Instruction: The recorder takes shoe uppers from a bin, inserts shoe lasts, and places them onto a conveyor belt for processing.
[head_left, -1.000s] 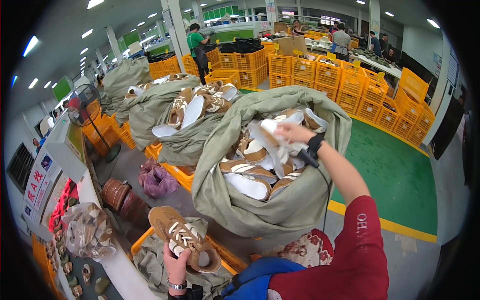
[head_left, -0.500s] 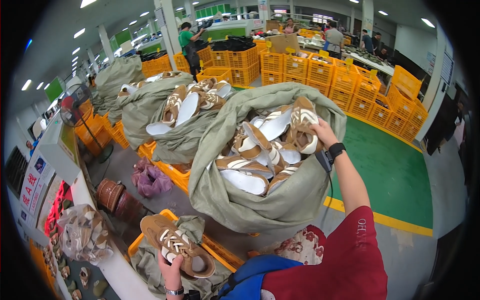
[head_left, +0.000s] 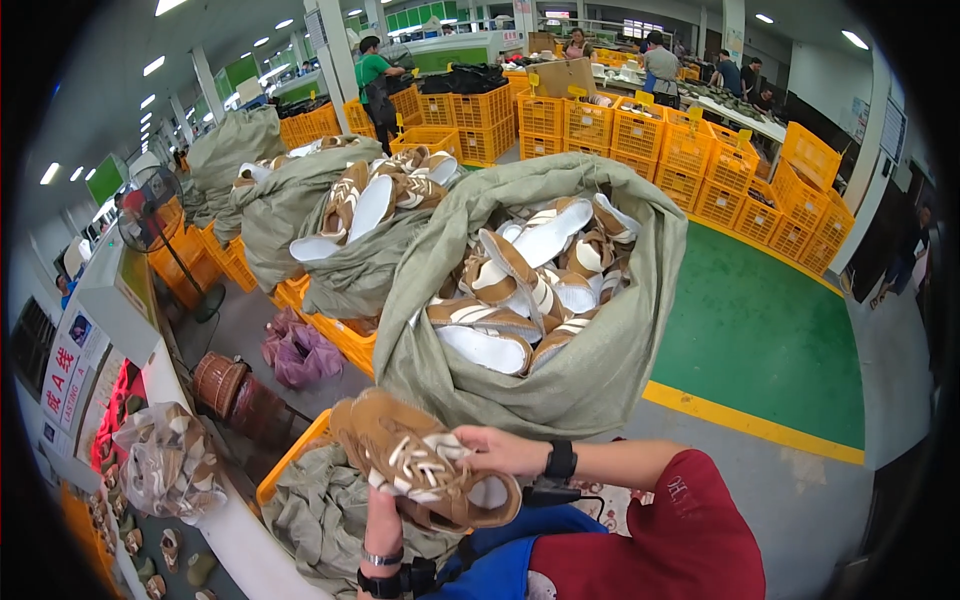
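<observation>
Brown-and-white lace-up shoe uppers (head_left: 415,452) are held together low in front of me, apparently two with one overlapping the other. My left hand (head_left: 383,515) grips them from below, closed, its fingers mostly hidden behind them. From the right, my right hand (head_left: 503,450) is closed on the opening side, beside the white laces. Just beyond, a large grey-green sack (head_left: 625,340) stands with its mouth wide, heaped with similar brown-and-white uppers (head_left: 485,318), some showing white undersides. Beneath my hands, more grey-green cloth (head_left: 320,510) lies in a yellow crate (head_left: 268,487).
More filled sacks (head_left: 270,210) line up to the far left on yellow crates. A conveyor line (head_left: 240,540) with a clear bag of uppers (head_left: 170,455) runs along my left. A standing fan (head_left: 150,215) is there too. Stacked crates (head_left: 635,130) and several people stand beyond the green floor.
My right hand has lifted an upper out of the sack and brought it down to the one in my left hand. My left hand has shifted slightly right.
</observation>
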